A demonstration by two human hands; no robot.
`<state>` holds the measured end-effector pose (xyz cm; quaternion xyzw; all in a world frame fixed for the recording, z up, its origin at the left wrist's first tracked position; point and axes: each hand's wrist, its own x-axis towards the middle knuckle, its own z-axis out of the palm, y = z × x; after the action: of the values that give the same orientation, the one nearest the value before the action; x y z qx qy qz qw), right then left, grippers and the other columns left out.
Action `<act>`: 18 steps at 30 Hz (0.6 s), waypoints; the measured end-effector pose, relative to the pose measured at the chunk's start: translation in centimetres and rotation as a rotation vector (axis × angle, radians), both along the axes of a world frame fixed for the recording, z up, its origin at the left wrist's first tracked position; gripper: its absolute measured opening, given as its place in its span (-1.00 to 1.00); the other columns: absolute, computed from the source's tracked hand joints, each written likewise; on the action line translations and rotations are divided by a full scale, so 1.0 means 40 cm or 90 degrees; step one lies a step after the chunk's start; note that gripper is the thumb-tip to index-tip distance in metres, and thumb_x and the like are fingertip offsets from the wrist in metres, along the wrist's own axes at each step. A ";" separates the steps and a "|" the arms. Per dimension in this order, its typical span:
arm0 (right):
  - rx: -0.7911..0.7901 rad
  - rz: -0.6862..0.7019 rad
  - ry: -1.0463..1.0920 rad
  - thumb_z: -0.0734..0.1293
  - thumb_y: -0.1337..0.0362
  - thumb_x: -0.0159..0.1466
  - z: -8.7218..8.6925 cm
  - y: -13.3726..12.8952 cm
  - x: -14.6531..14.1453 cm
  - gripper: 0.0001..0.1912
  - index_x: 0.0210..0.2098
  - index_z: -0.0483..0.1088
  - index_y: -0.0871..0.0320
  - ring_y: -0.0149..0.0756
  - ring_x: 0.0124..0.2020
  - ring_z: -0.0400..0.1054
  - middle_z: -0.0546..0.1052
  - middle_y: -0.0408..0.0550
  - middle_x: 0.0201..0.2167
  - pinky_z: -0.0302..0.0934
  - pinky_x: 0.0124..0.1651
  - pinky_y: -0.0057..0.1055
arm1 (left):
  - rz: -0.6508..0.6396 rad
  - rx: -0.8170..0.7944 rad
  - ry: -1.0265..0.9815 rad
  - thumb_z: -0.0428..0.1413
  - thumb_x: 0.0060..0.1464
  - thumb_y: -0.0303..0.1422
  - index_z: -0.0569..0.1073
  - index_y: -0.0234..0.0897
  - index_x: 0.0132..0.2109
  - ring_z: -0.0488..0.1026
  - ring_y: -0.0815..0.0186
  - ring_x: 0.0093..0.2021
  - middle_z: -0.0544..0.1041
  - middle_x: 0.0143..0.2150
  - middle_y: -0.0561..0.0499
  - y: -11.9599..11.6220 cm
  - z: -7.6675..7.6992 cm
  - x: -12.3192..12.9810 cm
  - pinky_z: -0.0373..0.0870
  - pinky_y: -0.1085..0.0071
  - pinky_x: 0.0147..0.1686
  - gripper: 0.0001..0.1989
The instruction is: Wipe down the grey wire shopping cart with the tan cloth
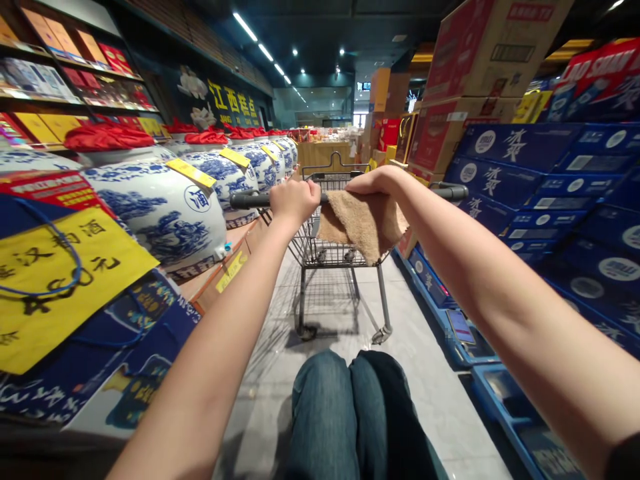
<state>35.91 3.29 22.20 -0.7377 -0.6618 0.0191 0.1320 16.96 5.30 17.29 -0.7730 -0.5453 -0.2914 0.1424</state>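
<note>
shop aisle runs ahead over pale stone-look floor tiles (430, 407), and through the head camera i'm looking at blue-and-white porcelain liquor jars (160, 213) with red cloth tops and yellow tags, lined up along the left above a yellow paper sign (65, 280) brushed with black characters. on the right, blue printed boxes (530, 180) are stacked beneath big cardboard cartons (475, 87). my left hand (295, 203) is closed around the black handle (250, 199) of a wire shopping cart (310, 247), its fingers curled over the bar. my right hand (375, 183) sits just beside it, with its fingers bent over a tan terry towel (363, 223) that lies across the handle and hangs down in front of the cart's basket. the towel hides how far those fingers wrap beneath it, so i can't tell whether they reach the bar. my jeans-clad legs (345, 413) fill the bottom of the view, behind the cart.
</note>
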 end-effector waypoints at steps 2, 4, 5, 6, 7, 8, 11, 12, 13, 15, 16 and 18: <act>-0.043 0.005 0.005 0.24 0.04 0.38 -0.011 -0.022 -0.032 -0.60 -0.22 0.60 0.20 -0.02 -0.25 0.54 0.68 0.12 -0.33 0.30 -0.13 -0.22 | 0.000 -0.002 0.007 -0.32 0.36 -0.17 0.68 -0.49 0.00 0.59 -0.21 0.02 0.66 -0.05 -0.47 0.001 0.002 -0.007 0.36 0.08 -0.09 -0.29; 0.046 -0.012 -0.049 0.11 0.06 0.45 -0.045 -0.061 -0.060 -0.52 -0.17 0.58 0.21 -0.01 -0.16 0.53 0.68 0.19 -0.22 0.26 -0.07 -0.21 | 0.002 -0.003 0.012 -0.32 0.35 -0.17 0.68 -0.49 0.01 0.58 -0.20 0.02 0.66 -0.06 -0.47 0.005 0.002 -0.017 0.36 0.08 -0.09 -0.29; 0.141 -0.026 -0.100 0.06 0.09 0.47 -0.070 -0.084 -0.069 -0.49 -0.14 0.57 0.23 0.01 -0.10 0.51 0.66 0.23 -0.17 0.24 -0.04 -0.20 | 0.004 -0.004 0.013 -0.32 0.36 -0.17 0.68 -0.49 0.01 0.58 -0.20 0.02 0.66 -0.06 -0.47 0.007 0.002 -0.023 0.36 0.08 -0.09 -0.28; 0.235 -0.026 -0.154 0.00 0.12 0.49 -0.097 -0.108 -0.070 -0.46 -0.11 0.55 0.24 0.03 -0.04 0.48 0.64 0.26 -0.10 0.20 0.01 -0.16 | 0.005 -0.004 0.013 -0.32 0.36 -0.16 0.67 -0.49 0.01 0.58 -0.20 0.01 0.66 -0.06 -0.47 0.010 0.001 -0.029 0.36 0.08 -0.09 -0.28; 0.306 0.003 -0.209 -0.03 0.13 0.50 -0.124 -0.131 -0.063 -0.45 -0.05 0.53 0.23 0.05 0.02 0.45 0.62 0.27 -0.03 0.16 0.06 -0.13 | 0.006 -0.004 0.013 -0.33 0.36 -0.15 0.67 -0.49 0.01 0.58 -0.20 0.01 0.66 -0.06 -0.47 0.013 0.000 -0.034 0.36 0.08 -0.09 -0.27; 0.341 0.038 -0.259 0.00 0.12 0.49 -0.147 -0.153 -0.047 -0.48 -0.02 0.50 0.23 0.08 0.06 0.41 0.60 0.28 0.01 0.14 0.06 -0.12 | 0.007 -0.005 0.013 -0.33 0.36 -0.14 0.67 -0.49 0.00 0.57 -0.20 0.01 0.65 -0.06 -0.47 0.016 0.000 -0.040 0.35 0.08 -0.08 -0.26; 0.373 0.051 -0.325 0.06 0.08 0.46 -0.187 -0.204 0.042 -0.54 -0.02 0.47 0.21 0.07 0.01 0.35 0.57 0.26 -0.03 0.09 -0.01 -0.13 | 0.001 -0.008 0.011 -0.34 0.37 -0.12 0.67 -0.48 0.02 0.56 -0.19 0.03 0.65 -0.06 -0.45 0.022 -0.002 -0.049 0.35 0.09 -0.06 -0.25; 0.371 0.035 -0.332 0.07 0.07 0.45 -0.189 -0.218 0.079 -0.55 -0.04 0.47 0.20 0.05 -0.03 0.34 0.57 0.25 -0.07 0.08 -0.03 -0.14 | 0.000 -0.008 0.009 -0.34 0.37 -0.12 0.66 -0.48 0.02 0.56 -0.18 0.03 0.65 -0.06 -0.44 0.023 -0.002 -0.050 0.34 0.09 -0.05 -0.25; 0.367 0.018 -0.336 0.08 0.06 0.45 -0.188 -0.231 0.116 -0.56 -0.04 0.46 0.19 0.03 -0.05 0.34 0.57 0.23 -0.09 0.08 -0.05 -0.15 | -0.001 -0.009 0.007 -0.35 0.37 -0.12 0.66 -0.48 0.03 0.56 -0.18 0.04 0.65 -0.06 -0.44 0.023 -0.002 -0.049 0.34 0.10 -0.04 -0.25; 0.348 0.003 -0.349 0.12 0.03 0.43 -0.177 -0.253 0.179 -0.57 -0.02 0.46 0.18 0.01 -0.07 0.35 0.57 0.22 -0.09 0.09 -0.08 -0.16 | -0.002 -0.012 0.001 -0.35 0.37 -0.13 0.66 -0.48 0.03 0.55 -0.17 0.04 0.65 -0.06 -0.44 0.023 -0.002 -0.045 0.33 0.10 -0.04 -0.25; 0.335 -0.001 -0.355 0.15 0.00 0.42 -0.168 -0.261 0.200 -0.56 0.00 0.45 0.17 0.01 -0.08 0.36 0.58 0.22 -0.09 0.10 -0.09 -0.16 | -0.002 -0.015 -0.003 -0.35 0.37 -0.13 0.66 -0.49 0.03 0.55 -0.16 0.04 0.65 -0.05 -0.45 0.022 -0.002 -0.041 0.33 0.10 -0.04 -0.24; 0.298 -0.011 -0.352 0.24 -0.05 0.38 -0.148 -0.267 0.214 -0.56 0.01 0.46 0.15 -0.02 -0.10 0.40 0.60 0.23 -0.11 0.14 -0.11 -0.18 | -0.003 -0.019 -0.007 -0.35 0.38 -0.13 0.66 -0.49 0.03 0.56 -0.15 0.04 0.65 -0.04 -0.44 0.018 -0.003 -0.032 0.33 0.10 -0.03 -0.25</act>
<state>44.46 -7.39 16.30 -0.6705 -0.6525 -0.3343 0.1134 15.67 6.01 17.18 -0.7745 -0.5488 -0.2878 0.1268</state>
